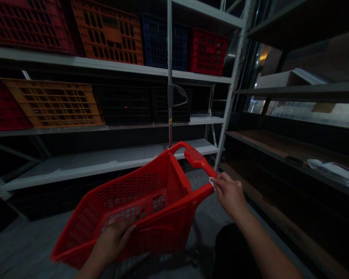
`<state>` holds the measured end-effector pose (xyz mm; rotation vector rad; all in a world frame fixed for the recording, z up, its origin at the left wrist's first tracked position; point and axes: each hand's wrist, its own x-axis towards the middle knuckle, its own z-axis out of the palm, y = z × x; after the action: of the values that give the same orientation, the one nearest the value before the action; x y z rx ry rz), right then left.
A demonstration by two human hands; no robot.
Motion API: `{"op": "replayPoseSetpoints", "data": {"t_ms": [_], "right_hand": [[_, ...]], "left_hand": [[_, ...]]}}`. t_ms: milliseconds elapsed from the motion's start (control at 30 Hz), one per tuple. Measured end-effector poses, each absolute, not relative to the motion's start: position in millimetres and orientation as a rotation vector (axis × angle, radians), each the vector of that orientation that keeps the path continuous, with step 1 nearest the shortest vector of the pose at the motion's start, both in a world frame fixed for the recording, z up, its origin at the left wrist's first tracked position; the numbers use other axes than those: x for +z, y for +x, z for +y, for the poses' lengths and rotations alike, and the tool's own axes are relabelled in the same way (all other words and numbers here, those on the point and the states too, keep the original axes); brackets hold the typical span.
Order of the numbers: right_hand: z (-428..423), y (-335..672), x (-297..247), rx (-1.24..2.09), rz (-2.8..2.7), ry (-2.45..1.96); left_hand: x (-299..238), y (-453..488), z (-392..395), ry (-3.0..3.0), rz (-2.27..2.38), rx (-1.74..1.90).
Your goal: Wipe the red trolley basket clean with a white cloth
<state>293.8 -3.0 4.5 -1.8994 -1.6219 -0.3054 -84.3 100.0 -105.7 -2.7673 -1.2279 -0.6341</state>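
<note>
A red plastic shopping cart stands in front of me, its perforated basket turned to the left. My left hand grips the near side rim, with the thumb outside and the fingers over the inner side. At the right end of the cart's handle, my right hand pinches a small white wipe against the red plastic. Only an edge of that wipe shows; the fingers cover the rest.
White metal shelving holds several plastic crates, including an orange crate and a yellow crate. A pole with a grey handle rises behind the cart. Brown shelves on the right carry a white package.
</note>
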Motion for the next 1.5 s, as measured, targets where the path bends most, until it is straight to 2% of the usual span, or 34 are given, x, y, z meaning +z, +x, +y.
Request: {"op": "replayPoseSetpoints", "data": {"t_ms": [200, 333, 433, 533, 800, 967, 1100, 1200, 1500], "right_hand": [[-17, 264, 0, -0.224, -1.734, -1.773], [-25, 249, 4, -0.158, -1.820, -1.746], [-31, 242, 6, -0.119, -1.865, -1.731], [-36, 241, 8, -0.093, -1.895, -1.712], [-1, 281, 26, -0.152, -1.990, -1.701], [18, 303, 14, -0.286, -2.017, -1.519], [-9, 298, 11, -0.033, -2.143, -1.210], [-24, 294, 18, 0.057, -2.254, -1.141], [32, 306, 24, -0.327, -2.295, -1.396]], "left_hand": [[-86, -63, 92, -2.552, -1.387, -0.694], [-58, 17, 64, -2.526, -1.115, -1.004], [-46, 73, 46, -2.663, -0.915, -1.119], [-48, 96, 41, -2.680, -0.911, -1.195], [-55, 84, 43, -2.652, -0.929, -1.278], [-56, 81, 41, -2.650, -0.939, -1.296], [-56, 76, 41, -2.714, -0.976, -1.251], [-54, 72, 38, -2.768, -0.995, -1.221], [-54, 67, 35, -2.771, -0.983, -1.223]]}}
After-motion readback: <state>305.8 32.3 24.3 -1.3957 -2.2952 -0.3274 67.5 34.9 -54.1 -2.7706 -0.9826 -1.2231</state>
